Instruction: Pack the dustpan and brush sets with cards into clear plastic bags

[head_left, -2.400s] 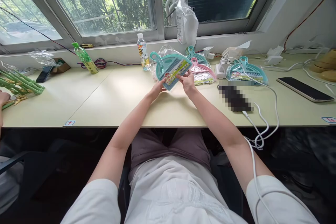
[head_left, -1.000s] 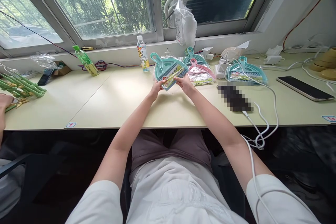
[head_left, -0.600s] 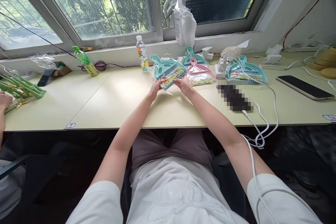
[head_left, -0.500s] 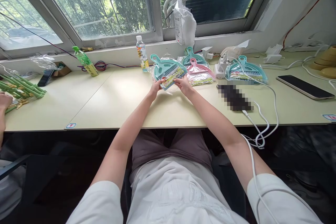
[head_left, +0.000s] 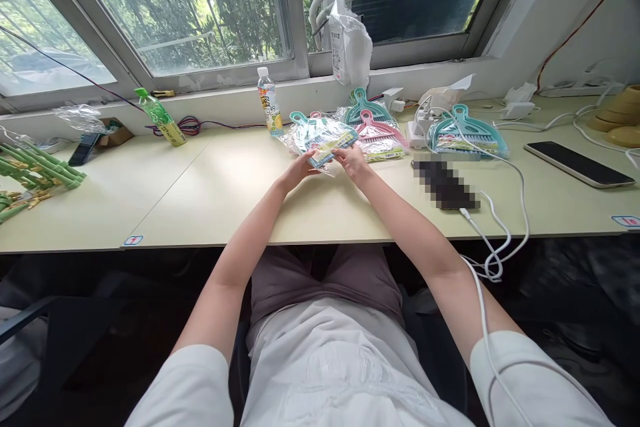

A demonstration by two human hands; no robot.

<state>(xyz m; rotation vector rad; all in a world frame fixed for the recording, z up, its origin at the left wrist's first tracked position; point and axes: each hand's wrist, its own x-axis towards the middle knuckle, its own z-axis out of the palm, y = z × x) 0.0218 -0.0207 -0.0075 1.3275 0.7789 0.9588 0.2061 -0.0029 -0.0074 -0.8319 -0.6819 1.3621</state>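
My left hand [head_left: 299, 172] and my right hand [head_left: 352, 161] both grip a teal dustpan-and-brush set [head_left: 320, 133] in clear plastic, with fingers closed on its near edge. A yellow label runs along that edge, and the handle points away from me. Just behind it a bit of pink shows, mostly hidden. To the right of my right hand lies a pink dustpan set [head_left: 380, 130], overlapping another teal set [head_left: 369, 105]. Farther right rests one more wrapped teal dustpan set [head_left: 467, 130].
A clear drink bottle [head_left: 270, 103] stands behind my hands; a green bottle [head_left: 160, 119] leans at the left. Bamboo-like stalks [head_left: 43, 167] lie far left. On the right are a phone [head_left: 580, 163], a blurred dark object [head_left: 445, 183] and white cables [head_left: 523, 200] over the table edge.
The held teal dustpan set has tipped flatter, its handle dropping away from me, and pink now shows behind it. At the far left, another person's hand has gone out of view.
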